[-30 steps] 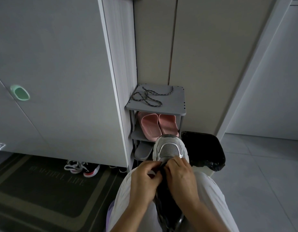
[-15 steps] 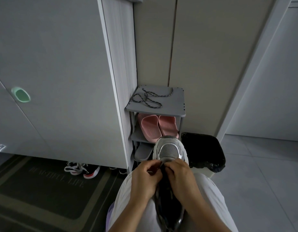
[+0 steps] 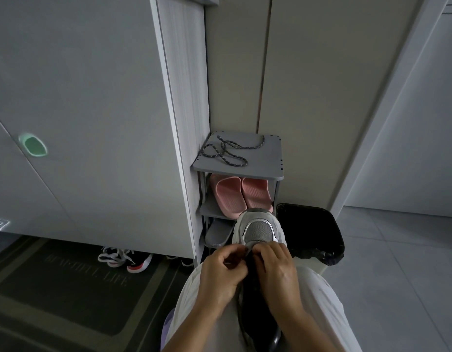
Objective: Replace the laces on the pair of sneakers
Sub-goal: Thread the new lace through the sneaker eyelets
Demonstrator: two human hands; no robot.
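– Hands first: how many, and what are they doing?

– Two. My left hand (image 3: 221, 273) and right hand (image 3: 278, 273) sit side by side, nearly touching. Both have their fingers curled in tight, tips pinching at the front of the lacing area of one sneaker (image 3: 259, 231). It's too dark there to tell whether a lace is between the fingertips.

– Where is that sneaker?

– On the lap, between two pale trouser legs (image 3: 321, 301). Its grey mesh toe points to twelve o'clock and its heel to six.

– Any lace in plain sight?

– One. A dark speckled lace (image 3: 227, 151) lies in loose loops on top of a grey shoe rack (image 3: 273, 158). That's at twelve o'clock from the hands, well apart from them.

– What's on the rack below that?

– Two more shelves show. The middle one holds two pink slippers (image 3: 228, 196), side by side. The lowest holds one grey slipper (image 3: 218, 235), just beside the sneaker's toe in this view.

– And around it?

– One bin (image 3: 321, 252) lined with a black bag stands at two o'clock, just beside the rack. At nine o'clock, shoes (image 3: 123, 259) poke out from under a cupboard (image 3: 93, 123). I count at least two, one with white laces and one with a red sole; the others are too dark to count. One dark mat (image 3: 67, 288) lies at eight o'clock. One green handle (image 3: 33, 146) sits on the cupboard at ten.
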